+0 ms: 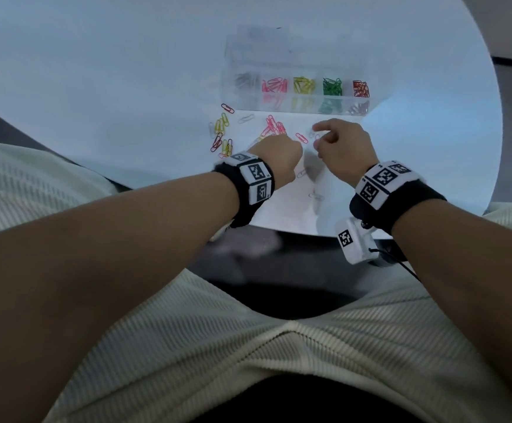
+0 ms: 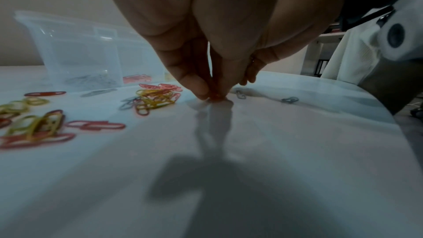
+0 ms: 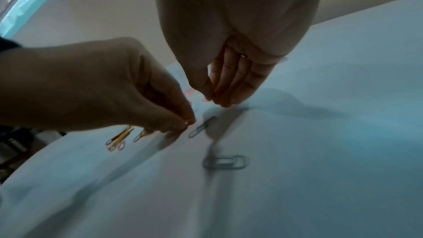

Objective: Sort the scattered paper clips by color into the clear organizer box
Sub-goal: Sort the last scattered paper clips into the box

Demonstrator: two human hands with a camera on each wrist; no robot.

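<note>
The clear organizer box stands open at the far side of the white table, with silver, pink, yellow, green and red clips in separate compartments. Scattered paper clips lie left of my hands, and a pink cluster lies just beyond them. My left hand pinches a reddish clip against the tabletop. My right hand has thumb and fingertips down on the table at a silver clip. Whether it grips that clip is hidden. The two hands are close together.
Two silver clips lie on the table near my wrists. A mixed yellow and red heap sits left of my left fingers. The round table's near edge runs just behind my wrists, above my lap.
</note>
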